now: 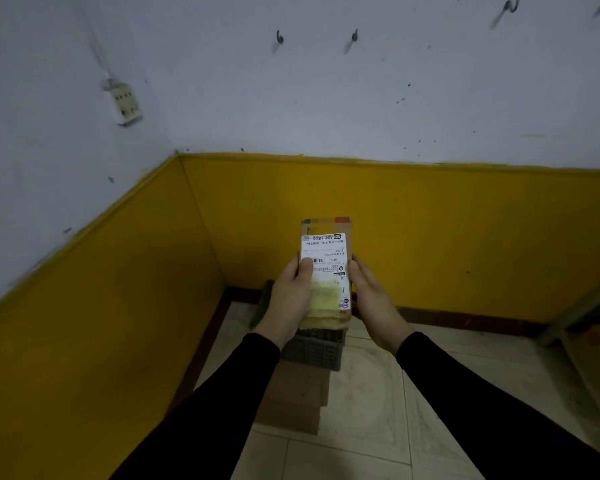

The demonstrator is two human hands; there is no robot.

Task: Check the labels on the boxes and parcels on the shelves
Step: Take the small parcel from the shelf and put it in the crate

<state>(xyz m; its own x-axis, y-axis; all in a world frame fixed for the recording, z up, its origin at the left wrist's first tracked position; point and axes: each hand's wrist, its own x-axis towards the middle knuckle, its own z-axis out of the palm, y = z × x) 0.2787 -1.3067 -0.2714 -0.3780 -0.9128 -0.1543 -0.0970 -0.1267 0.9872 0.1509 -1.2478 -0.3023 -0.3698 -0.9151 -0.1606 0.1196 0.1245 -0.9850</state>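
So a small cardboard box [326, 271] is held up in front of the corner of the room, gripped from both sides. The left hand [293, 299] is wrapped round its left edge, thumb [306, 268] laid over the white label [323, 258] on the front. The right hand [371, 299] is pressed against the right edge, fingers curled round behind it, so both hands are clamped on the box. Black sleeves [482, 393] are worn on both arms.

The label is seen upside down, with a barcode just beside the thumb. The print is too small to be read. Yellowish tape [323, 299] is stuck across the lower half of the box, and a red patch is seen at its top right corner.

Below the box, a dark plastic crate [314, 351] is set on the tiled floor [368, 410], with brown cardboard [295, 400] lying just in front of it. The walls are painted yellow lower down and white above. A socket [124, 103] is fixed on the left wall, and a few hooks [280, 38] are stuck in the back one.
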